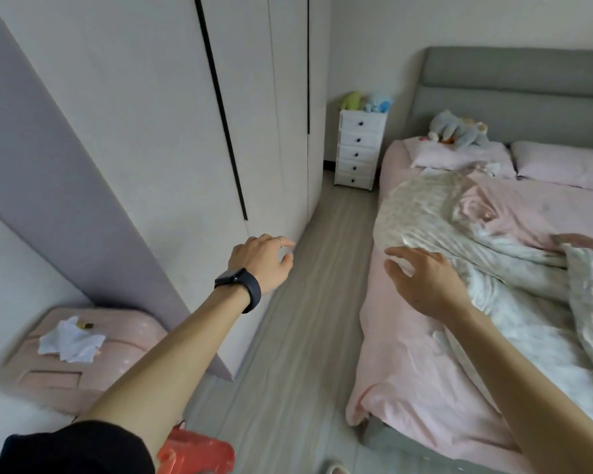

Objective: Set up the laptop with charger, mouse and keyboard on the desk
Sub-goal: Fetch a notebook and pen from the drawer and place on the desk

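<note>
left hand (264, 263), right hand (425, 278): fingers relaxed, empty; tissue (70, 341) on pink case (127, 331).

readable text: none | labels, brands, numbers, signs: none legible anywhere in view

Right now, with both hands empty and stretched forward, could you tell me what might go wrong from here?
The left hand is close to the wardrobe corner and could knock it. A red plastic object lies low on the floor near the person, a possible trip hazard. None of the task's items show here, so the right hand may search the bed for nothing.
</note>
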Demonstrator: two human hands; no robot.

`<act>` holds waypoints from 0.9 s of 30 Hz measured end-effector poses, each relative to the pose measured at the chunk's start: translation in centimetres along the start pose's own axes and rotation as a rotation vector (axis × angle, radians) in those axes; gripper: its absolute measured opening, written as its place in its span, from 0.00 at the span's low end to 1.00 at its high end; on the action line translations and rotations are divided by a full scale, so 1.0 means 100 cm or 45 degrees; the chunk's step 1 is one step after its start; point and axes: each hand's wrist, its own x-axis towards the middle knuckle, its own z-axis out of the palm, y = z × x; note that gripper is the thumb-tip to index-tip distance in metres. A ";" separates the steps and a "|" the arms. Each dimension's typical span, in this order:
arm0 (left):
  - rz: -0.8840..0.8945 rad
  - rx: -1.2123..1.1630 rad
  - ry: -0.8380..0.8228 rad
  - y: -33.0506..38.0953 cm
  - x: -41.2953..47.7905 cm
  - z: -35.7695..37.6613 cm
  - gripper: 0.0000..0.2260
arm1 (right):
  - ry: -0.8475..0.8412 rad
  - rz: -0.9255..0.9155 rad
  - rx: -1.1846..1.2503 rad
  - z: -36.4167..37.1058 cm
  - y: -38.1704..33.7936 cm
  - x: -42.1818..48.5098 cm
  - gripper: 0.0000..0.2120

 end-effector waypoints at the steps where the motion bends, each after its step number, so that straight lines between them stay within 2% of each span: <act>1: 0.011 -0.002 -0.020 -0.004 0.026 0.007 0.16 | 0.003 0.012 -0.011 0.008 0.004 0.023 0.16; 12: 0.022 0.000 -0.233 -0.021 0.310 0.067 0.17 | -0.110 0.132 0.041 0.061 0.052 0.304 0.16; 19: 0.029 -0.123 -0.306 -0.024 0.494 0.084 0.17 | -0.203 0.183 0.034 0.070 0.070 0.476 0.17; 27: 0.073 -0.237 -0.346 -0.022 0.732 0.120 0.18 | -0.204 0.284 0.032 0.093 0.106 0.685 0.17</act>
